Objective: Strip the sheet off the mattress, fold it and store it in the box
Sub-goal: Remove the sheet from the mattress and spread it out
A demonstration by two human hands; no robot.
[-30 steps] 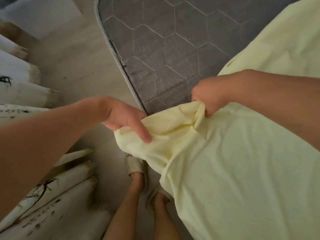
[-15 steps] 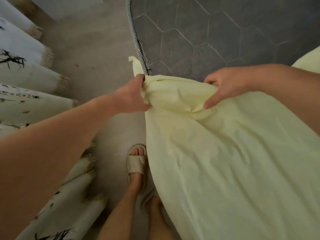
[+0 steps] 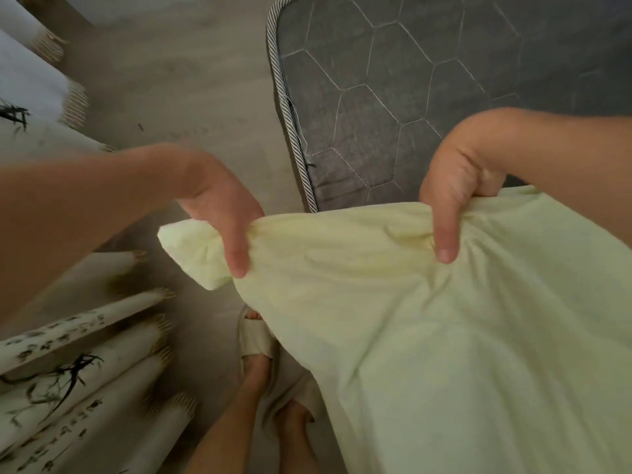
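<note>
Your left hand (image 3: 219, 213) and right hand (image 3: 455, 186) each pinch the bunched edge of the pale yellow sheet (image 3: 427, 336), held just off the near corner of the grey mattress (image 3: 393, 80). The slack draping below the mattress edge could catch under your sandal (image 3: 256, 340) and jerk loose from either pinch. The dark marks on the white fringed cloth (image 3: 102, 367), well apart from the mattress, are too blurred to read.

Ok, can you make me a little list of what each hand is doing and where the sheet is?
left hand: grips the sheet's bunched top edge
right hand: grips the same edge, further along
sheet: pale yellow, hanging down from both hands
mattress: grey, quilted, near corner bare
box: not in view
</note>
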